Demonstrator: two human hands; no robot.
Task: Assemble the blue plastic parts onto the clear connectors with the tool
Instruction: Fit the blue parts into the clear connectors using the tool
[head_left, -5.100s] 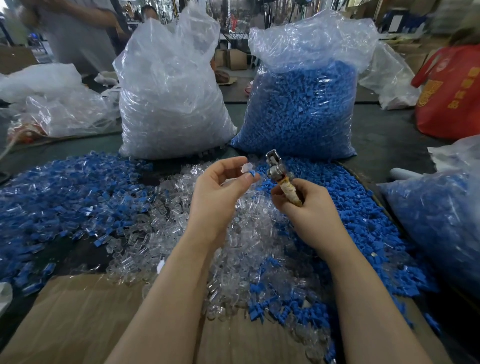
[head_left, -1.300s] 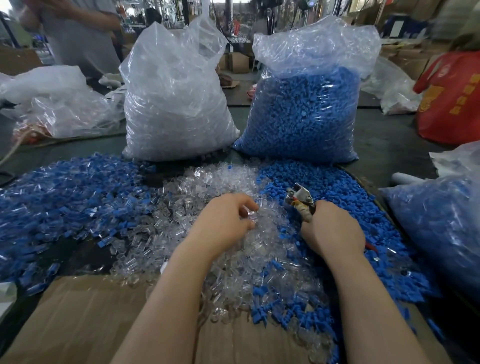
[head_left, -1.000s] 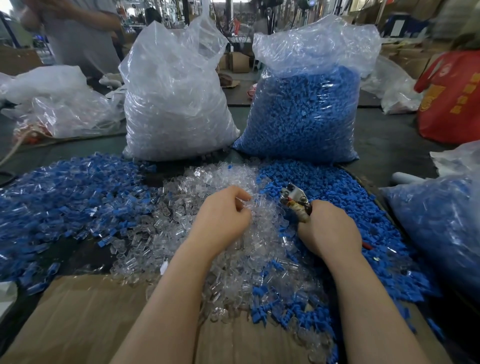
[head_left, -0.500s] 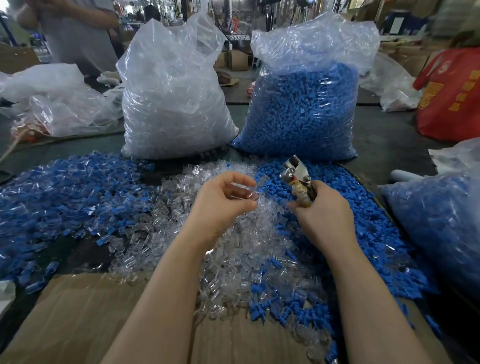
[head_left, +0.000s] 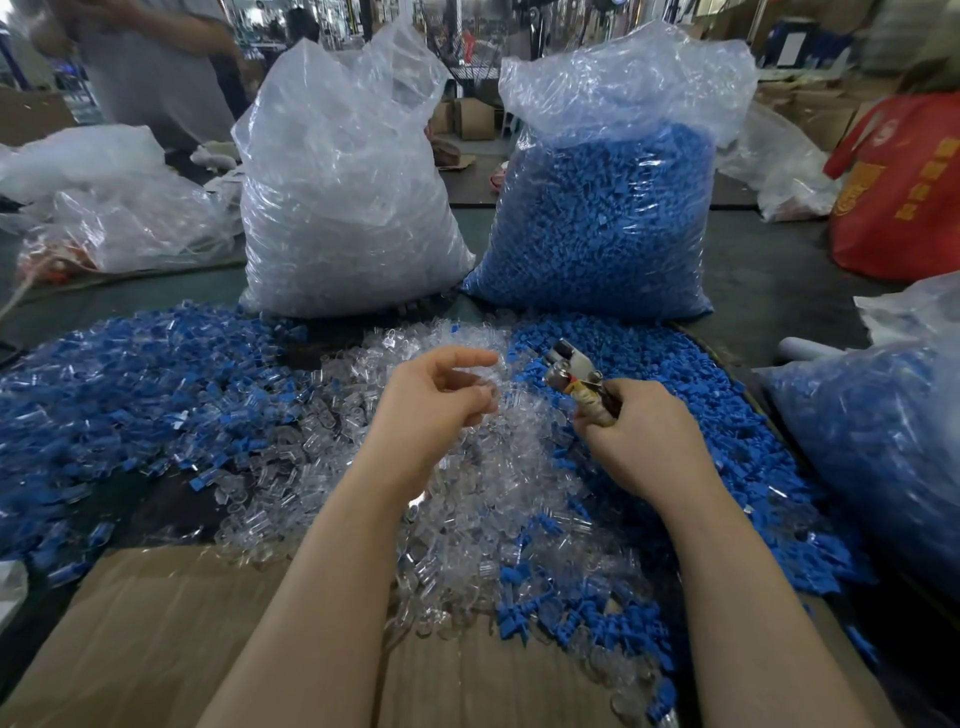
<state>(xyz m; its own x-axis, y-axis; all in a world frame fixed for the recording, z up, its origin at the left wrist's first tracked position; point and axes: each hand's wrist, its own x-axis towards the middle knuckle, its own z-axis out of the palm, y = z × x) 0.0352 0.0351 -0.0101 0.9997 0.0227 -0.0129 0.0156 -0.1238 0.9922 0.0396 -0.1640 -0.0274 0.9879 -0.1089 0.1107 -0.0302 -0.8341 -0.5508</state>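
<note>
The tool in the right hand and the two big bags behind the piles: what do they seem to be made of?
Tool: shiny metal head, seemingly steel; handle wrapped in tan tape or cloth, gripped by the right hand.
Bags: thin clear plastic film, crinkled and glossy, contents showing through.

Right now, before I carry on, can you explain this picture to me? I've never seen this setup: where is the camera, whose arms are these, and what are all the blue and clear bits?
There is no machine here. The single picture comes from a camera worn on a person's head, looking forward and down at their own bare arms.

The left hand is raised over a heap of loose clear connectors and seems to pinch one clear piece in its fingertips, though clear plastic is hard to make out. The right hand grips a small metal tool by its wrapped handle.

Loose blue parts lie heaped on the right; on the left is a mixed blue-and-clear pile, probably finished pieces. Behind stand a bag of clear connectors and a bag of blue parts. Cardboard lies nearest the person.
</note>
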